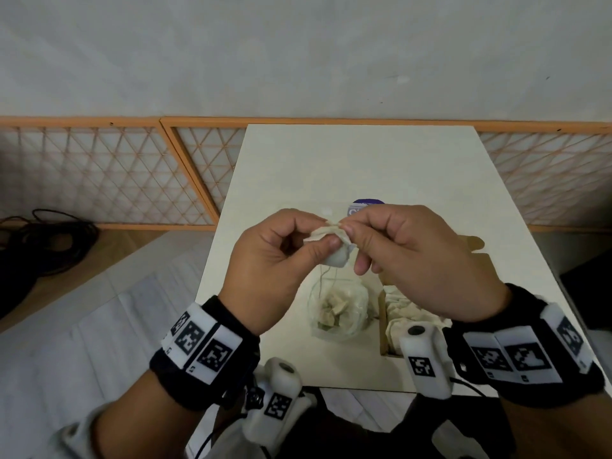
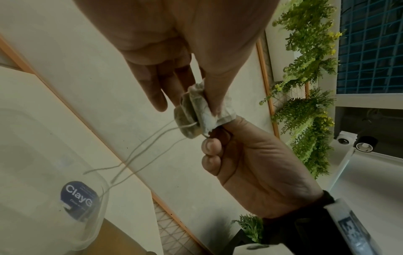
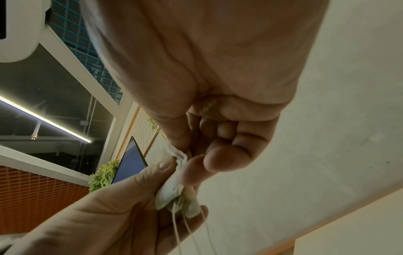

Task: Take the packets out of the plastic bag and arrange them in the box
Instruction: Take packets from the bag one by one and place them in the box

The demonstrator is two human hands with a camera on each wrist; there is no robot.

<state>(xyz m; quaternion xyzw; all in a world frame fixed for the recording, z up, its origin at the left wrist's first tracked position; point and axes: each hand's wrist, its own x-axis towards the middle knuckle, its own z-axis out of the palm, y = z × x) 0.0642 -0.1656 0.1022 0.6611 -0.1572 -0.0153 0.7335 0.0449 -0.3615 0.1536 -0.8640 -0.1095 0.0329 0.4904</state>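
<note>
Head: left hand [image 1: 265, 270] and right hand [image 1: 420, 260] pinching packets [image 1: 334, 243] above bag [image 1: 337, 309], box [image 1: 384, 313] alongside. Left wrist: strings [image 2: 139, 155] trailing bagward. Right wrist: thumb, forefinger nipping one corner, likely to separate.

White table [image 1: 381, 167]: clear plastic bag [image 1: 337, 309] of packets near front edge, open cardboard box [image 1: 384, 326] just right of it.

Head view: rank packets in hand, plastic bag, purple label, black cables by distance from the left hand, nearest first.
1. Packets in hand: pinched by the left hand, with the right hand also on them.
2. Plastic bag: on the table, below both hands.
3. Purple label: behind the right hand's fingers.
4. Black cables: on the floor, far left.
</note>
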